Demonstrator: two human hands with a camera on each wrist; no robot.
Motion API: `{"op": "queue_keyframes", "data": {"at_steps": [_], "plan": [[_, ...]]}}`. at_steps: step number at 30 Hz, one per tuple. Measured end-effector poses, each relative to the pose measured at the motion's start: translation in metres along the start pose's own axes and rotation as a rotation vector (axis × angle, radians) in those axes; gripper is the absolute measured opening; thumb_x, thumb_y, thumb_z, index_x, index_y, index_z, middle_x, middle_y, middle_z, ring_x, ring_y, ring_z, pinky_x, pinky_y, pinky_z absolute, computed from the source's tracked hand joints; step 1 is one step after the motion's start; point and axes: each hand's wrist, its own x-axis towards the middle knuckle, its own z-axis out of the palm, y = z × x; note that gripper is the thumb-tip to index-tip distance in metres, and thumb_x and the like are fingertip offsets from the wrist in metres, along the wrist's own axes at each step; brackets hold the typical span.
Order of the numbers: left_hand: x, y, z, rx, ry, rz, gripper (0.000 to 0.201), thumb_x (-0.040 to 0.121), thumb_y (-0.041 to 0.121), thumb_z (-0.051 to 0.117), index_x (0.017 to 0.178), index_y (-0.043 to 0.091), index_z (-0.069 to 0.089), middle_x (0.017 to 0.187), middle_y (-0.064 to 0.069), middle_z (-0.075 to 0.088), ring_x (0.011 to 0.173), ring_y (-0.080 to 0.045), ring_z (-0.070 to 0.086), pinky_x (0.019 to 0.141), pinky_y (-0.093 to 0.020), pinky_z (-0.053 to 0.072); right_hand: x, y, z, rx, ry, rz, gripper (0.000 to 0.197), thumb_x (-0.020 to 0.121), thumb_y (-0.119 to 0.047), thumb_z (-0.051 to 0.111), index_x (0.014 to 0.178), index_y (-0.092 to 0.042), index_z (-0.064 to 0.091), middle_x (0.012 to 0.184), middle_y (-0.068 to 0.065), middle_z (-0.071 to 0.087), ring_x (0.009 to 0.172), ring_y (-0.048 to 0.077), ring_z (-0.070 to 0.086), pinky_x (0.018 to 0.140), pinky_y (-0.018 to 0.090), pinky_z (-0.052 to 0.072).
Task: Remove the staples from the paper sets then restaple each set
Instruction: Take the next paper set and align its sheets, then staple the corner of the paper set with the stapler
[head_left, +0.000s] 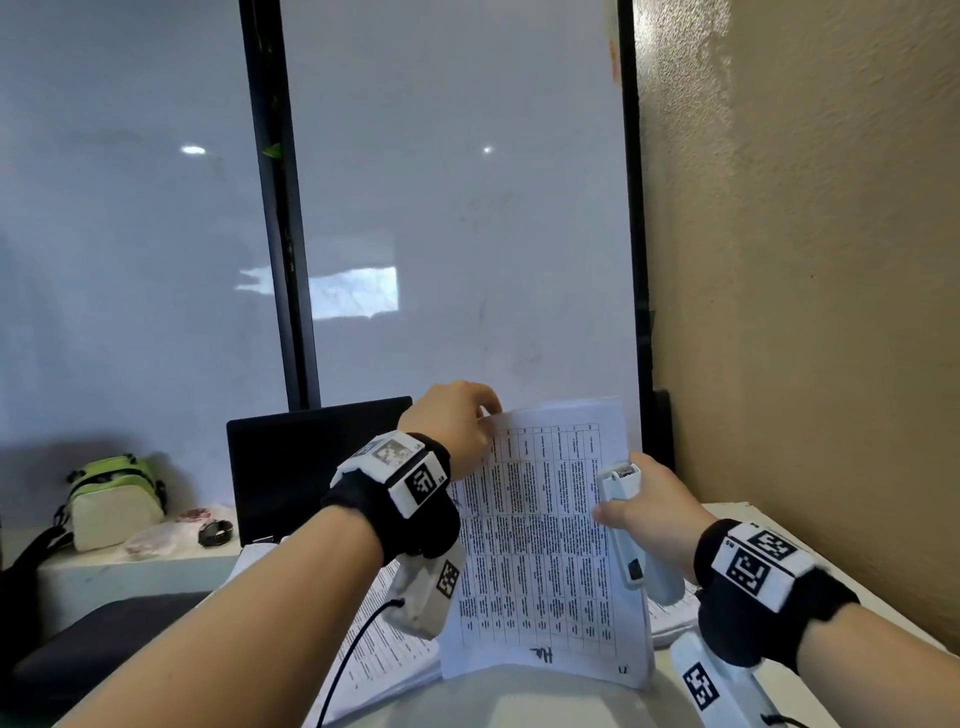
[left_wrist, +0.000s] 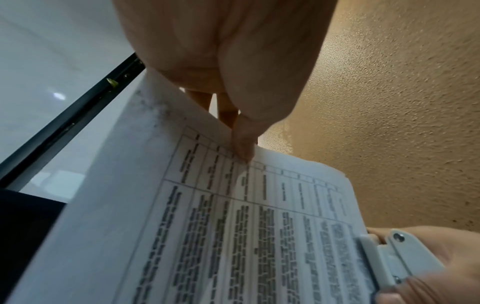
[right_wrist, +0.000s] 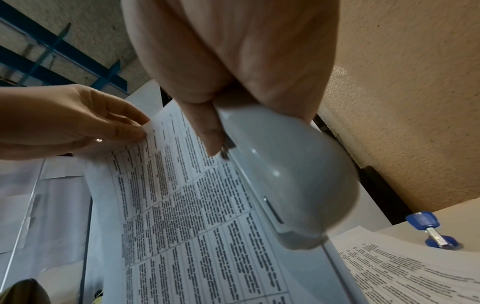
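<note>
While squaring sheets for restapling: left hand (head_left: 453, 422) pinching paper set (head_left: 540, 545) top corner, held upright off desk; right hand (head_left: 655, 512) wrapped round white stapler (head_left: 626, 525) at opposite edge, mouth toward sheets

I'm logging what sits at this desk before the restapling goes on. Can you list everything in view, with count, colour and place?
Paper set: one, white with a printed table, held up off the desk.
Stapler: one, white, at the held set's right edge.
Other papers: several printed sheets, white, lying on the desk under the held set.
Staple remover: one, blue, on the desk at the right.
Laptop: one, black, behind the papers.
Bag: one, green and cream, far left on a ledge.
Watch: one, black, beside the bag.
Left hand: pinches the set's top left corner.
Right hand: grips the stapler.
</note>
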Motion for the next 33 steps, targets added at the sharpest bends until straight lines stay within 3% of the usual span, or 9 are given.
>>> {"op": "queue_keyframes", "data": {"at_steps": [3,8,14,17,20,24,27,29,33], "plan": [[-0.002,-0.011,0.0,-0.048,0.083,-0.047,0.006,0.088,0.034,0.065,0.093,0.033,0.066,0.09,0.013,0.067,0.087,-0.016,0.065,0.082,-0.036,0.055,0.002,0.001,0.0,-0.004,0.016,0.002,0.029,0.082,-0.009,0.07,0.104,-0.011,0.051,0.101,0.018,0.059,0.078,0.022,0.054,0.075,0.035,0.048],[-0.018,-0.04,0.023,-0.456,0.3,-0.21,0.029,0.075,0.029,0.081,0.099,0.026,0.065,0.094,0.007,0.066,0.09,-0.015,0.064,0.086,-0.034,0.055,0.005,0.007,-0.001,0.013,0.04,0.007,0.028,0.083,-0.008,0.07,0.105,-0.012,0.052,0.105,0.021,0.061,0.077,0.023,0.055,0.071,0.033,0.046],[-0.037,-0.054,0.061,-0.846,0.103,-0.309,0.027,0.087,0.019,0.071,0.111,0.016,0.06,0.104,-0.002,0.071,0.093,-0.018,0.069,0.089,-0.044,0.056,0.009,0.008,-0.001,0.039,0.052,-0.004,0.026,0.084,-0.008,0.069,0.103,-0.012,0.053,0.101,0.018,0.061,0.081,0.025,0.057,0.075,0.034,0.047],[-0.034,-0.057,0.079,-0.871,0.13,-0.365,0.028,0.086,0.029,0.069,0.105,0.014,0.055,0.108,-0.019,0.066,0.099,-0.034,0.065,0.091,-0.054,0.052,0.01,0.011,0.001,0.035,0.045,-0.005,0.025,0.083,-0.01,0.07,0.102,-0.012,0.053,0.099,0.017,0.062,0.085,0.029,0.06,0.077,0.036,0.049],[-0.034,-0.05,0.079,-0.869,0.172,-0.404,0.022,0.092,0.02,0.064,0.103,0.005,0.053,0.108,-0.026,0.063,0.1,-0.039,0.063,0.09,-0.055,0.051,0.012,0.007,-0.004,0.018,0.08,-0.023,0.017,0.085,-0.009,0.068,0.096,-0.012,0.055,0.088,0.013,0.06,0.07,0.02,0.055,0.066,0.032,0.047],[-0.035,-0.044,0.078,-0.897,0.228,-0.438,0.022,0.095,0.006,0.057,0.11,-0.007,0.049,0.096,-0.022,0.061,0.088,-0.028,0.063,0.079,-0.04,0.052,0.029,-0.022,-0.022,0.0,0.458,-0.161,0.017,0.087,-0.02,0.067,0.097,-0.016,0.053,0.1,0.012,0.059,0.075,0.024,0.057,0.065,0.031,0.047],[-0.037,-0.038,0.078,-0.928,0.216,-0.455,0.019,0.094,-0.008,0.045,0.113,-0.008,0.047,0.094,-0.004,0.065,0.098,-0.017,0.063,0.074,-0.027,0.049,0.029,-0.06,-0.025,0.221,0.658,-0.369,0.021,0.086,-0.025,0.069,0.1,-0.018,0.054,0.085,-0.002,0.059,0.07,0.017,0.056,0.062,0.023,0.043],[-0.038,-0.032,0.079,-0.92,0.207,-0.438,0.017,0.095,-0.008,0.043,0.112,-0.008,0.046,0.093,-0.002,0.065,0.102,-0.019,0.064,0.072,-0.025,0.051,0.027,-0.083,-0.02,0.361,0.631,-0.467,0.021,0.085,-0.028,0.07,0.097,-0.022,0.053,0.08,-0.008,0.058,0.067,0.01,0.057,0.061,0.019,0.045],[-0.046,-0.013,0.072,-0.924,0.166,-0.336,0.013,0.096,-0.009,0.042,0.105,-0.001,0.047,0.101,-0.008,0.064,0.095,-0.019,0.064,0.05,-0.018,0.05,0.025,-0.109,0.003,0.439,0.442,-0.537,0.021,0.086,-0.041,0.066,0.09,-0.03,0.049,0.096,0.004,0.068,0.082,0.015,0.066,0.061,0.018,0.047]]}}
